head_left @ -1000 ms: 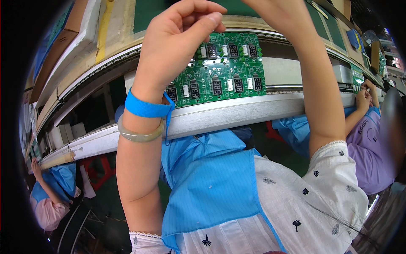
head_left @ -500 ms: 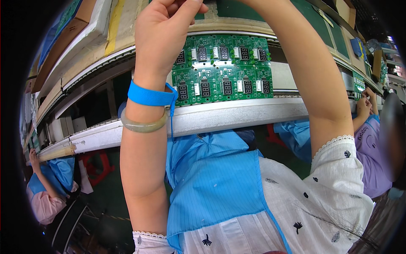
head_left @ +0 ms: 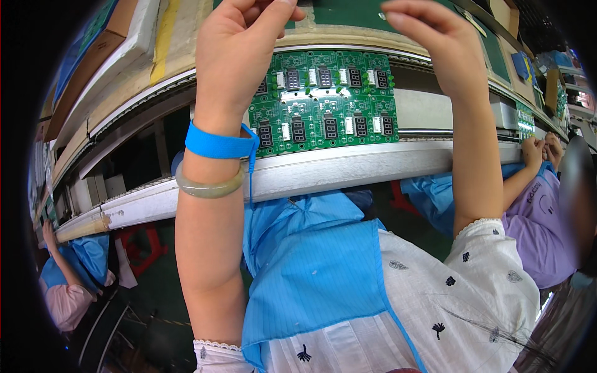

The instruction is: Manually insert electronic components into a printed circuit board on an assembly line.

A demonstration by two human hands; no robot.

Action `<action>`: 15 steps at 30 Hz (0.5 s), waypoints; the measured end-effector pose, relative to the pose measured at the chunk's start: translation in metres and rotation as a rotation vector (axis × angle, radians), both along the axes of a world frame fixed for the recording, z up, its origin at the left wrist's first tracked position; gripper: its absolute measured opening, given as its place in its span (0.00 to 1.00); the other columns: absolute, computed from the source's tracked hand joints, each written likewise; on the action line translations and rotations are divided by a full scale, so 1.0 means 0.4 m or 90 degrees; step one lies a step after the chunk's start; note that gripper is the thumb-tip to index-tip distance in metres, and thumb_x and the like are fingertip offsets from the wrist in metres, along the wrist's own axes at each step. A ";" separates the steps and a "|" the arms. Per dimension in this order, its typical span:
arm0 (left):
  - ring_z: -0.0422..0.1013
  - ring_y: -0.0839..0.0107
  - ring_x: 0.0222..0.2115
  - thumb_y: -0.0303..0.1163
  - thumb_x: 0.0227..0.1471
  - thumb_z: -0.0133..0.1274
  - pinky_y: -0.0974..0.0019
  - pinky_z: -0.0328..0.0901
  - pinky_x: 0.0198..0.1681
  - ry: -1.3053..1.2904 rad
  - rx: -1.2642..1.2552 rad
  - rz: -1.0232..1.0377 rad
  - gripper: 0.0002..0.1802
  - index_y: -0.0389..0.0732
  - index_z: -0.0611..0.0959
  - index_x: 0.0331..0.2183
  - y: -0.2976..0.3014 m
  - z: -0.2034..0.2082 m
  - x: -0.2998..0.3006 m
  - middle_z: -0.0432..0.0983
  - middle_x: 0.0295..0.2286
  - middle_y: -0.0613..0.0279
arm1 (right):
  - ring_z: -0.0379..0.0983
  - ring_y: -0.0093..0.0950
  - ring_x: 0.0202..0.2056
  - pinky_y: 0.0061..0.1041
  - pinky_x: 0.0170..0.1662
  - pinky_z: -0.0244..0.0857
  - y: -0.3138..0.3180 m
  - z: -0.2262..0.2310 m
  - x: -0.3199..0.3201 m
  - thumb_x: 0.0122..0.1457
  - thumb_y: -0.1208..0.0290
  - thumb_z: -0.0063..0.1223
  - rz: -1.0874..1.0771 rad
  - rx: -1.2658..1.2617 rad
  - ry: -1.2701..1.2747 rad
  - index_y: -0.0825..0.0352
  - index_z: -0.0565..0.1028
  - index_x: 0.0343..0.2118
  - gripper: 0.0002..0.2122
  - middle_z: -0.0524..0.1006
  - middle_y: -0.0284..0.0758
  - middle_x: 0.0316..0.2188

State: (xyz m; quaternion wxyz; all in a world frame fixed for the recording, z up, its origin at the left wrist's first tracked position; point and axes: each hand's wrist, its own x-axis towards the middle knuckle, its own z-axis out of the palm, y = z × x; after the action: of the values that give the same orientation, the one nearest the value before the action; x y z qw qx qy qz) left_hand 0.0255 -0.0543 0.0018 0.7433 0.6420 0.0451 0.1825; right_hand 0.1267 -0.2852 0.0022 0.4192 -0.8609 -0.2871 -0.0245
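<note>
My left hand [head_left: 239, 43], with a blue wrist strap [head_left: 219, 142] and a pale bangle [head_left: 210, 183] on its arm, is at the top edge. Its thumb and fingers are curled together; whatever they hold is cut off or hidden. To the right, my right hand [head_left: 438, 40] is raised with thumb and forefinger nearly pressed together. A tiny pale speck shows by those fingertips, too small to name. Below and between both hands lies a green circuit board panel [head_left: 316, 105] with black digit displays, white connectors and several green LEDs along its upper row. Neither hand touches it; the left forearm covers its left end.
The panel rests between the rails of a conveyor line, with a white front rail [head_left: 348, 163]. Behind is a green work surface [head_left: 354, 17]. A cardboard box [head_left: 99, 59] stands at the far left. Co-workers sit left and right, one's hands [head_left: 541, 150] near another board [head_left: 525, 121].
My right hand has come down into view from beyond the top edge, its forearm now bent upright. My left hand stays nearly where it was. The panel appears slightly further left.
</note>
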 end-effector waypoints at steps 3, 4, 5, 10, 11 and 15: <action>0.64 0.87 0.23 0.26 0.56 0.51 0.83 0.58 0.27 0.009 -0.009 -0.002 0.05 0.37 0.78 0.36 -0.003 -0.003 0.000 0.75 0.25 0.69 | 0.72 0.20 0.39 0.17 0.45 0.64 -0.050 -0.014 -0.053 0.54 0.77 0.57 0.039 0.215 0.242 0.69 0.79 0.38 0.09 0.79 0.32 0.35; 0.64 0.87 0.23 0.26 0.56 0.51 0.83 0.58 0.27 0.011 -0.021 -0.004 0.06 0.37 0.79 0.36 0.000 -0.006 -0.002 0.75 0.25 0.68 | 0.73 0.21 0.40 0.19 0.46 0.64 -0.051 -0.007 -0.079 0.54 0.79 0.56 0.057 0.191 0.259 0.70 0.78 0.39 0.09 0.78 0.34 0.36; 0.64 0.87 0.23 0.26 0.56 0.51 0.83 0.58 0.27 0.010 -0.022 -0.009 0.06 0.37 0.79 0.36 -0.001 -0.008 0.000 0.75 0.25 0.68 | 0.73 0.21 0.40 0.19 0.46 0.64 -0.059 -0.010 -0.089 0.54 0.79 0.56 0.053 0.191 0.257 0.70 0.78 0.39 0.09 0.78 0.34 0.36; 0.63 0.87 0.23 0.27 0.56 0.51 0.83 0.57 0.27 0.012 0.012 -0.006 0.06 0.37 0.79 0.36 -0.008 -0.005 0.001 0.74 0.25 0.69 | 0.74 0.22 0.37 0.20 0.43 0.68 -0.092 -0.040 -0.112 0.52 0.77 0.59 0.077 0.273 0.316 0.67 0.80 0.35 0.07 0.79 0.33 0.33; 0.63 0.87 0.23 0.27 0.56 0.51 0.83 0.57 0.27 0.013 0.012 -0.007 0.06 0.37 0.79 0.36 -0.008 -0.005 0.001 0.74 0.25 0.69 | 0.74 0.22 0.37 0.20 0.43 0.68 -0.093 -0.042 -0.115 0.52 0.78 0.59 0.088 0.297 0.343 0.67 0.80 0.36 0.08 0.79 0.33 0.33; 0.63 0.87 0.23 0.27 0.56 0.51 0.83 0.57 0.27 0.007 0.018 -0.005 0.05 0.38 0.79 0.36 -0.004 -0.009 0.001 0.74 0.25 0.69 | 0.74 0.22 0.36 0.20 0.43 0.68 -0.096 -0.049 -0.118 0.51 0.78 0.59 0.075 0.284 0.334 0.67 0.80 0.36 0.08 0.79 0.34 0.33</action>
State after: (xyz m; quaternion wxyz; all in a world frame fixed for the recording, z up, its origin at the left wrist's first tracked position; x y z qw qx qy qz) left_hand 0.0259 -0.0560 -0.0018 0.7348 0.6535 0.0442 0.1762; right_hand 0.0793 -0.3235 -0.0172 0.6569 -0.7075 -0.2062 0.1594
